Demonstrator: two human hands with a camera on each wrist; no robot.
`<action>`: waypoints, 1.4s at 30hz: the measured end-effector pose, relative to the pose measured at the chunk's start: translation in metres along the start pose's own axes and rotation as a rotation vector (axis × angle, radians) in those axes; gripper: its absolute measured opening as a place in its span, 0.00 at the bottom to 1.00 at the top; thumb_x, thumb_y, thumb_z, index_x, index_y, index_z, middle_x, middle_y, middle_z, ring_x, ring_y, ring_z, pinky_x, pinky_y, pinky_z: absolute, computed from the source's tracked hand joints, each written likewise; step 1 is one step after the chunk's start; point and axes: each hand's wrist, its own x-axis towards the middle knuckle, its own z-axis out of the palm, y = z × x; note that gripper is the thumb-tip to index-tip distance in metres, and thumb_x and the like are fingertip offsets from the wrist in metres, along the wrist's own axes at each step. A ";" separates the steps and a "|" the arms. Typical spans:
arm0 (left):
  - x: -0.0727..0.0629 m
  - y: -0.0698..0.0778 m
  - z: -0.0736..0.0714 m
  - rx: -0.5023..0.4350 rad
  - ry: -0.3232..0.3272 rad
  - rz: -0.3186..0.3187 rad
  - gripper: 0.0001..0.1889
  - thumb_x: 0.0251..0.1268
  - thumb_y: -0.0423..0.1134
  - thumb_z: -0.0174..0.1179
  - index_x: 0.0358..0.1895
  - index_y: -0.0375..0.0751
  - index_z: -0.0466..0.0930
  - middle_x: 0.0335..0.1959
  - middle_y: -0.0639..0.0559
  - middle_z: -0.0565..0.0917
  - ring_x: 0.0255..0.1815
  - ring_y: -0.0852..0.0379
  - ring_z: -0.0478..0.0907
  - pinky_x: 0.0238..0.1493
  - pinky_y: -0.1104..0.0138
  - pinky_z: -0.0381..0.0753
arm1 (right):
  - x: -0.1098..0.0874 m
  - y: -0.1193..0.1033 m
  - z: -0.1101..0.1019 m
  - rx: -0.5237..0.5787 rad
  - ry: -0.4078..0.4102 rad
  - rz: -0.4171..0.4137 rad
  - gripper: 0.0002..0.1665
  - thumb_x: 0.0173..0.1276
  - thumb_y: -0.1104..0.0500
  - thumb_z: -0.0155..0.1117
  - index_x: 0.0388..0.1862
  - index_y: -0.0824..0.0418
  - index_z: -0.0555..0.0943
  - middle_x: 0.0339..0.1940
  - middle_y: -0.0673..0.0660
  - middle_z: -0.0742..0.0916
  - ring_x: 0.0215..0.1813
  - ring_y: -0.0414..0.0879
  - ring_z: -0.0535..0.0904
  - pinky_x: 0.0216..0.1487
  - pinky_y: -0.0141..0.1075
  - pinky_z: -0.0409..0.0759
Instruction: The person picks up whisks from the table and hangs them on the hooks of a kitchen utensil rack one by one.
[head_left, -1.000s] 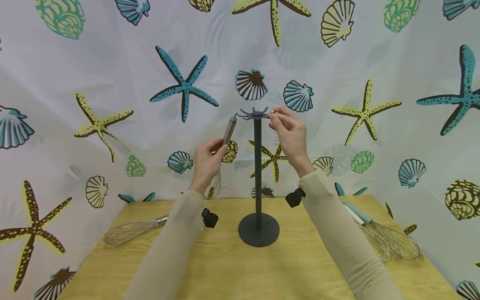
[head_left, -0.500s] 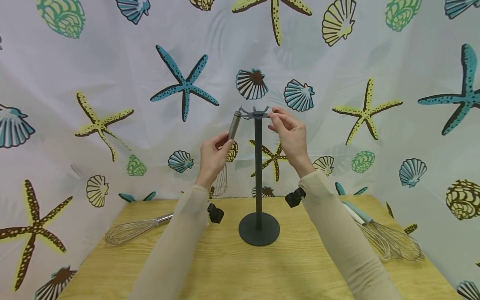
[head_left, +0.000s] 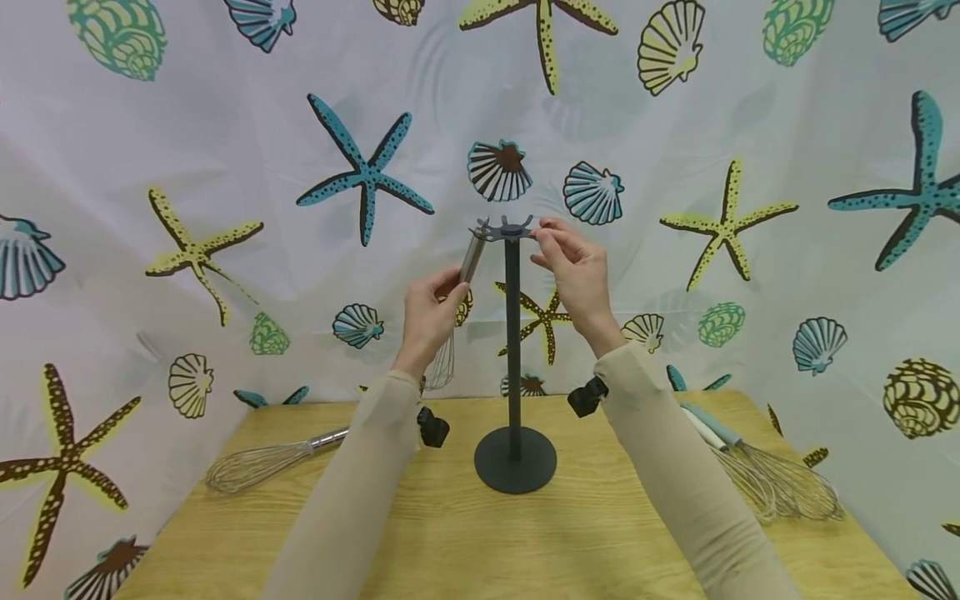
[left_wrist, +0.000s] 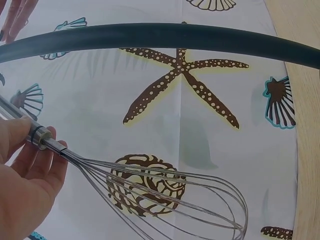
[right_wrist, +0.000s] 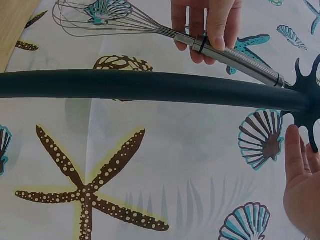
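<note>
A metal whisk (head_left: 472, 257) with a steel handle is in my left hand (head_left: 433, 312), thumb and fingers around the lower handle. It leans with the handle end up and the wire loops hanging below the hand. Its handle end is right at a left prong of the dark hook rack (head_left: 512, 229) that tops an upright stand (head_left: 513, 350). On the opposite side, my right hand (head_left: 576, 275) pinches a prong of the rack between thumb and fingers. In the right wrist view, the whisk's handle (right_wrist: 245, 65) overlaps the rack's edge.
Another metal whisk (head_left: 262, 462) lies at the table's left. Two whisks, one with a white handle (head_left: 702, 429) and one with a blue-grey handle (head_left: 712, 422), lie at the right. The stand's round base (head_left: 515, 479) sits mid-table. A seashell-print curtain (head_left: 420, 75) hangs behind.
My left hand has moved right and slightly inward, bringing the whisk's handle end from beside the rack to its left prong. The right hand has stayed on the rack.
</note>
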 end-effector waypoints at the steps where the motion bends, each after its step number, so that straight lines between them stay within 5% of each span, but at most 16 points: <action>1: 0.000 0.000 0.000 -0.001 -0.005 -0.001 0.17 0.70 0.33 0.59 0.60 0.36 0.80 0.52 0.42 0.85 0.52 0.51 0.82 0.54 0.59 0.82 | 0.000 0.000 0.000 0.001 0.000 -0.001 0.19 0.73 0.62 0.59 0.51 0.79 0.81 0.60 0.61 0.81 0.60 0.46 0.79 0.51 0.36 0.84; 12: -0.003 -0.002 0.004 -0.007 -0.059 -0.016 0.16 0.71 0.34 0.58 0.59 0.37 0.80 0.52 0.42 0.84 0.50 0.44 0.82 0.42 0.67 0.78 | 0.000 0.000 0.001 -0.006 0.000 -0.004 0.18 0.73 0.62 0.59 0.51 0.78 0.81 0.60 0.62 0.81 0.61 0.46 0.79 0.50 0.36 0.84; 20: -0.004 -0.004 0.007 -0.039 -0.087 0.003 0.17 0.71 0.34 0.58 0.60 0.35 0.79 0.51 0.41 0.84 0.50 0.49 0.82 0.53 0.58 0.81 | 0.002 -0.001 0.001 0.000 -0.007 -0.009 0.19 0.73 0.62 0.59 0.52 0.79 0.80 0.63 0.70 0.77 0.62 0.47 0.78 0.51 0.36 0.84; 42: -0.011 0.000 0.014 -0.029 -0.119 0.010 0.16 0.71 0.35 0.59 0.59 0.39 0.81 0.52 0.44 0.84 0.51 0.51 0.82 0.55 0.58 0.81 | -0.002 -0.003 0.002 0.007 -0.003 0.004 0.19 0.74 0.63 0.58 0.52 0.79 0.80 0.61 0.63 0.80 0.64 0.49 0.77 0.50 0.35 0.84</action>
